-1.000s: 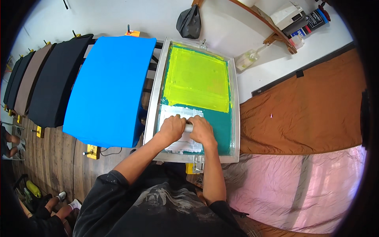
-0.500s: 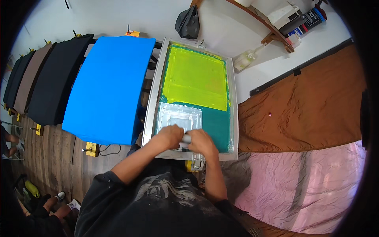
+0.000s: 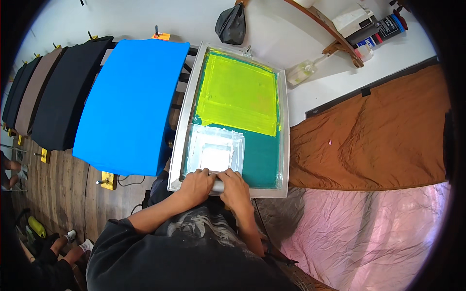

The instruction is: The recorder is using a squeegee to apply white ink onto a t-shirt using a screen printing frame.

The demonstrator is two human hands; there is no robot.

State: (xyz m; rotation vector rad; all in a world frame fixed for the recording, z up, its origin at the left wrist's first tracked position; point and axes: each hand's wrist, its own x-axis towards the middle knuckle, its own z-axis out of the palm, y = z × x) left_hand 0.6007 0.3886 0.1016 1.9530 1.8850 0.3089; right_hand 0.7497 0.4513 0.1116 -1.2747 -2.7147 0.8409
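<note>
A metal-framed screen (image 3: pixel 284 126) lies before me, with teal mesh (image 3: pixel 262 160), a large lime ink block (image 3: pixel 238 89) in its far half and a white ink patch (image 3: pixel 211 150) at its near left. My left hand (image 3: pixel 195 186) and my right hand (image 3: pixel 234 190) are closed side by side on a pale squeegee handle (image 3: pixel 217 182) at the screen's near edge. My fingers largely hide the handle, and the blade is out of sight.
Several covered boards stand in a row at the left, a blue one (image 3: pixel 128 106) nearest, then black (image 3: pixel 68 92) and brown (image 3: pixel 36 94). A black bag (image 3: pixel 230 26) hangs above; a shelf (image 3: pixel 323 26) holds containers. Brown fabric (image 3: pixel 376 131) spreads right. Other people's legs (image 3: pixel 68 247) show lower left.
Both hands have moved down with the squeegee to the screen's near edge, uncovering the white patch, whose middle now shows as a bright white rectangle.
</note>
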